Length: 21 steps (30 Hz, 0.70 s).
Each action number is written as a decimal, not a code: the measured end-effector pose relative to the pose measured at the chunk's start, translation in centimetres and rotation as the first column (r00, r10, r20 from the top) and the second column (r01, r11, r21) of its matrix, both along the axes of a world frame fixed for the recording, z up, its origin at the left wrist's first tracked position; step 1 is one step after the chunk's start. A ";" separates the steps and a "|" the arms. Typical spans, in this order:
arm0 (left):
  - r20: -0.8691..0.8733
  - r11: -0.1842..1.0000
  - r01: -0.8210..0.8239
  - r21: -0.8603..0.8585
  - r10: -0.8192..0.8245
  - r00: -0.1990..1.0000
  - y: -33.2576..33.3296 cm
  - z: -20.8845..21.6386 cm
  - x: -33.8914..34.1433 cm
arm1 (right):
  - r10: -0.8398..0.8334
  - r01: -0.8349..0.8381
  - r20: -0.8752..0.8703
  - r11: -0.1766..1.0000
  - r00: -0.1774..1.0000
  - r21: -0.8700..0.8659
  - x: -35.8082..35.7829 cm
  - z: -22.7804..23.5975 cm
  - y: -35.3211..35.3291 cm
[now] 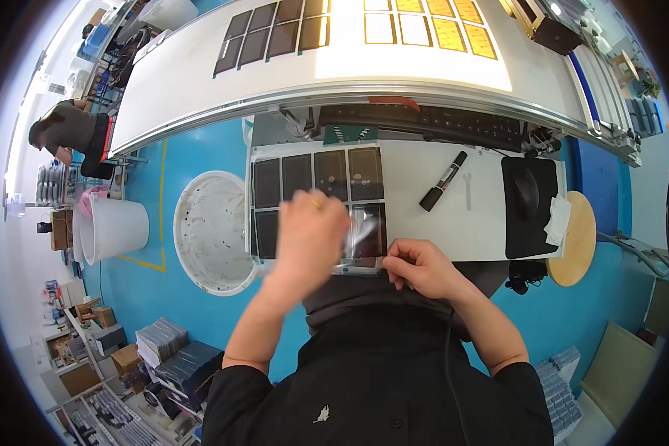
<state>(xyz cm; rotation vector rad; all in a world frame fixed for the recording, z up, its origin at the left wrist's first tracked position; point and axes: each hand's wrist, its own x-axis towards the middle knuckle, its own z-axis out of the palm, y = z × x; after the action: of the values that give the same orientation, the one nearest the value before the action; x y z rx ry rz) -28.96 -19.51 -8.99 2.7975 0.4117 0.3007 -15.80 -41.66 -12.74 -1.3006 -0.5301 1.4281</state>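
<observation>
Sheet of dark rectangles lies flat on the left part of the white table, right in front of the person, with a round white bin just beyond its left side. The left hand is over the middle of it and blurred, so I cannot tell whether its fingers are apart or clamped on anything. Beside it, over the lower right rectangle, shows a shiny, clear patch that looks like film. The right hand is at the sheet's lower right corner, thumb and forefinger bent close to each other; whether they pinch the edge cannot be made out. The step in hand seems to be working that film at the surface. To do it well, I would let the right hand steady the corner with light pressure, so the sheet does not slide or lift, and move the left hand slowly, low and evenly, with nails off the dark faces. The marker and wrench lie well to the right, and are best left there, away from the sheet.
</observation>
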 end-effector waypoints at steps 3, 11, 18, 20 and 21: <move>0.171 0.963 -0.261 -0.068 0.269 0.948 10.5 -3.0 -0.1 | -0.001 0.000 -0.038 1.000 0.999 -0.016 0.1 -0.1 -0.1; -0.004 0.586 -0.806 0.085 0.809 0.588 36.6 -15.0 -17.1 | -0.007 0.007 -0.003 0.992 1.000 -0.128 0.0 0.9 0.2; 0.484 0.459 -0.786 -0.413 0.842 0.238 33.8 -13.2 -26.4 | 0.042 -0.051 -0.077 0.992 0.996 -0.113 0.4 2.6 1.0; 0.403 0.519 -0.809 -0.276 0.827 0.393 31.8 -15.0 -27.3 | 0.040 -0.050 -0.074 0.989 0.996 -0.140 0.5 3.1 1.3; 0.419 0.567 -0.792 -0.224 0.790 0.447 30.6 -16.7 -27.6 | 0.044 -0.060 -0.135 0.992 0.990 -0.113 0.5 3.4 1.4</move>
<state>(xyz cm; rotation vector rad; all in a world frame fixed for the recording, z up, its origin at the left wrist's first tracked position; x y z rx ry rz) -56.61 11.09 -25.70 2.1620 1.5797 1.1652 -15.30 -40.27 -9.38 -1.2808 -0.3995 1.5963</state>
